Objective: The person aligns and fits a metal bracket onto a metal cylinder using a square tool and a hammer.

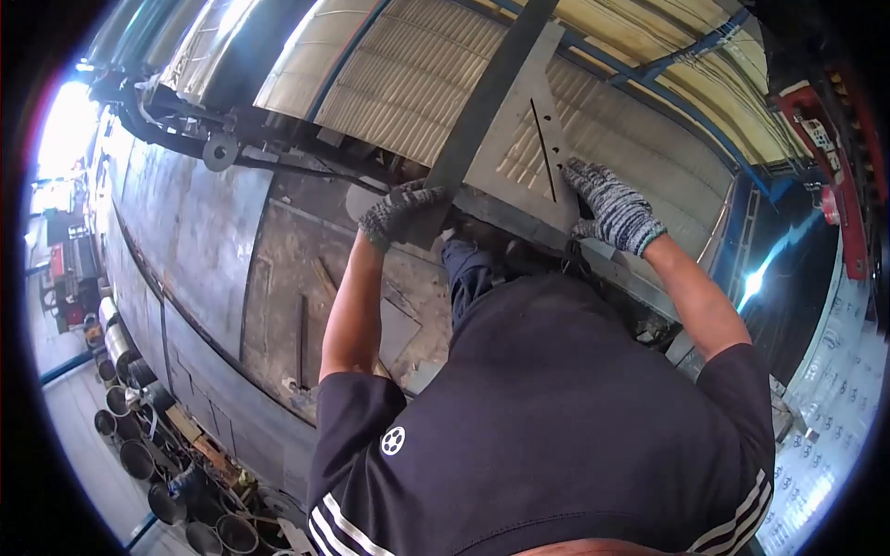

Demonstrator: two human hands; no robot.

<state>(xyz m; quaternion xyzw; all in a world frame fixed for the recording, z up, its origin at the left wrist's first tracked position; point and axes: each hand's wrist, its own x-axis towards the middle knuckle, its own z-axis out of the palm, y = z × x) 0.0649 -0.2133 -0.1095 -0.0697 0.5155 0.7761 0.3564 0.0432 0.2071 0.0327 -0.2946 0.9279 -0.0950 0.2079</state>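
Both of my hands wear grey knitted gloves. My left hand is closed around the lower left edge of a long dark metal strip. Directly beside that strip is a light grey metal plate with angled edges, a long narrow slot and a few small holes. My right hand grips the plate's right edge near its lower corner, fingers pointing up along it and thumb lower down. The plate stands raised in front of my body, over a corrugated panel.
Below left lies a dirty metal surface with loose strips and offcuts. A large sheet-metal panel runs along the left. Several round pipe pieces are stacked at lower left. Blue framing and a red machine part stand at right.
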